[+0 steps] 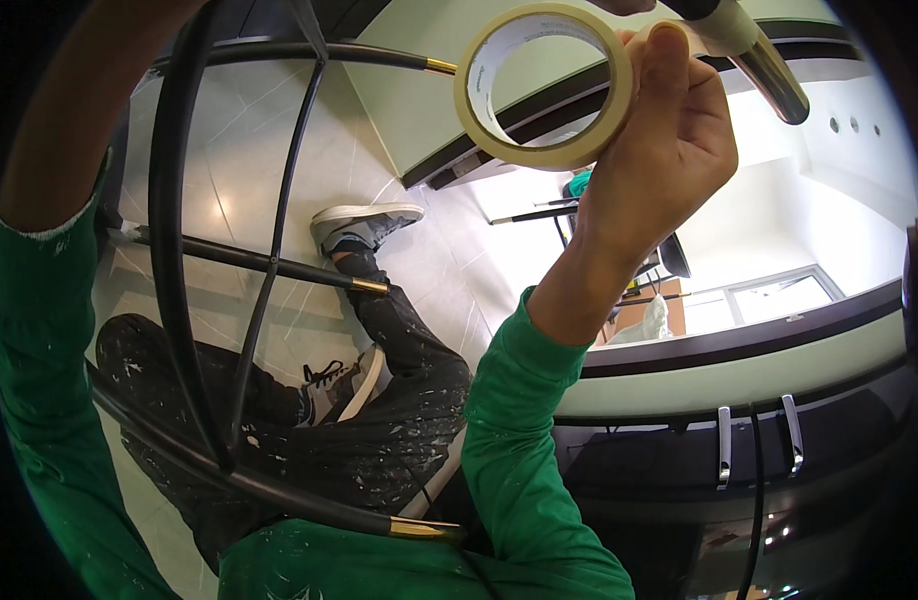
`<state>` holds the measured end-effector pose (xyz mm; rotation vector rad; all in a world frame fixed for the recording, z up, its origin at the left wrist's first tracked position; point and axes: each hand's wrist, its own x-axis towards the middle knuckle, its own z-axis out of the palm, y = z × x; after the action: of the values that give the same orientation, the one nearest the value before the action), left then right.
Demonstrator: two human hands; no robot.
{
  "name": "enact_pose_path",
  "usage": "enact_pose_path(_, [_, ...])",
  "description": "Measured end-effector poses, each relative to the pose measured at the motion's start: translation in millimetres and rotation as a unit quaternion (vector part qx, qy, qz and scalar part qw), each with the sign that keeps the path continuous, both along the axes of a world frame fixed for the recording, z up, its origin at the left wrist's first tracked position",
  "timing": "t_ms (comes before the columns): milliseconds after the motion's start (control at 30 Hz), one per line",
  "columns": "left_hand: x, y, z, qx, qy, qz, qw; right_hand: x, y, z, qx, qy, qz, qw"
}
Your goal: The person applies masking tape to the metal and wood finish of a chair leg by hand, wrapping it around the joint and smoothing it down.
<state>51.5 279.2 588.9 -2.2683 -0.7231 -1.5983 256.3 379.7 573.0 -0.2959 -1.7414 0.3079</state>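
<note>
High in the view, my right hand (pixel 669 140) grips a roll of cream masking tape (pixel 544 160), its thumb pressed along the edge. Right beside it, a similar pale band of tape (pixel 729 30) wraps a dark metal leg with a shiny end (pixel 779 90). My left forearm (pixel 74 130) rises along the left edge and leaves the view at the top. A bit of a finger (pixel 624 4) shows at the upper edge above the roll; the rest of the left hand is hidden.
A black metal furniture frame (pixel 169 200) with gold-tipped legs stands over my bent legs (pixel 379 420) on the tiled floor (pixel 249 120). At right is a glossy black cabinet (pixel 639 490) with chrome handles. A mirror (pixel 739 220) above it reflects the room.
</note>
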Motion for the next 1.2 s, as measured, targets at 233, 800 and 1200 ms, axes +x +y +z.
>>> enact_pose_path(233, [-1,-4,-1,0.027,-0.005,0.041,0.999,-3,16,1,0.045,-0.014,0.032,0.998])
enact_pose_path(800, [32,13,12,0.122,0.024,0.187,0.974,23,12,-7,-0.109,-0.126,-0.021,0.986])
enact_pose_path(1200, [36,-7,-3,0.02,-0.055,0.182,0.982,22,-34,-69,-0.32,0.012,0.475,0.82])
